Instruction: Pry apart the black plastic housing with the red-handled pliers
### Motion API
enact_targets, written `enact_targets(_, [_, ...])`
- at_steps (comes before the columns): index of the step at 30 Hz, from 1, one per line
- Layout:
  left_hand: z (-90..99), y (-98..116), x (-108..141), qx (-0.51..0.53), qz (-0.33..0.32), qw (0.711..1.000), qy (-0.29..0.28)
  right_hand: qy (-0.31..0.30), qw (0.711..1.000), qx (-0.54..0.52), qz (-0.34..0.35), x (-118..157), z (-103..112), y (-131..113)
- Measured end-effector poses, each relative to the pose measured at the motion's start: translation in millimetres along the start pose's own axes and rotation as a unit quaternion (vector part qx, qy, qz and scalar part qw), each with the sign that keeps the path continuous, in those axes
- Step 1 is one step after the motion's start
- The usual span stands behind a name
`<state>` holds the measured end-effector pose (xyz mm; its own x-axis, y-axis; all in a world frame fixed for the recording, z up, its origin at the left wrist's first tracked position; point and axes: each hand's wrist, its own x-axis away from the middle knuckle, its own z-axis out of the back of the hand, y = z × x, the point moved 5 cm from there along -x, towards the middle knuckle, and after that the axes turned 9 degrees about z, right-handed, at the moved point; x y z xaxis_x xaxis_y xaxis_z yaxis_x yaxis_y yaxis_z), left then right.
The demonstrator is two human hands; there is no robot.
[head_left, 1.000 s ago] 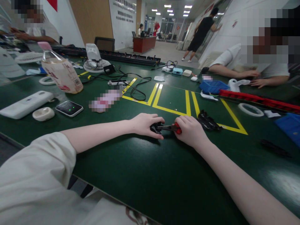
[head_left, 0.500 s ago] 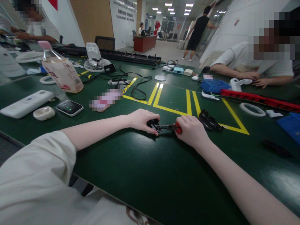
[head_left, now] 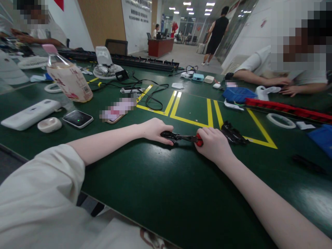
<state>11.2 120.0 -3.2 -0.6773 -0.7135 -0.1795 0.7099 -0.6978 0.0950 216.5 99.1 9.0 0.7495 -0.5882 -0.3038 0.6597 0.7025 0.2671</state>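
Observation:
Between thumb and fingers, my left hand [head_left: 156,131] grips a small black part [head_left: 168,135] above the green table [head_left: 160,183]. My right hand [head_left: 214,143] is closed round the red handles of pliers [head_left: 190,138]. The jaws of the pliers point left and meet the black part; whether they are clamped on it is too small to tell. Just beyond my right hand, several black pieces [head_left: 233,133] lie in a heap beside the yellow tape lines [head_left: 192,120].
A phone [head_left: 116,112], a white device [head_left: 77,118], a power bank [head_left: 29,114] and a bottle [head_left: 68,79] stand or lie at left. Black cables [head_left: 153,97] lie behind. At right are a blue tray [head_left: 238,94], a white ring [head_left: 280,121] and a seated person's hands [head_left: 290,88].
My left hand and the black part have shifted slightly left and tilted, so the part now lies more in line with the pliers. A person in the background has walked further off.

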Motion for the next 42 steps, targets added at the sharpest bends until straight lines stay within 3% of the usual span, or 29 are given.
enact_targets(11, [0.1,5.5,-0.3,-0.051,-0.011,0.998,0.017,0.011,1.0,-0.013,-0.011,1.6,-0.3,0.9])
enact_targets(28, [0.0,9.4,0.4,-0.029,-0.012,0.999,0.008,0.03,0.999,-0.04,-0.017,2.0,1.5,1.1])
enact_targets(36, [0.8,6.6,0.1,0.002,0.019,1.0,0.0,0.045,0.996,-0.05,-0.053,4.0,-2.8,7.6])
enact_targets(42, [1.1,6.4,-0.2,-0.009,0.036,0.999,0.004,0.025,0.998,-0.05,-0.022,1.8,-0.7,4.0])
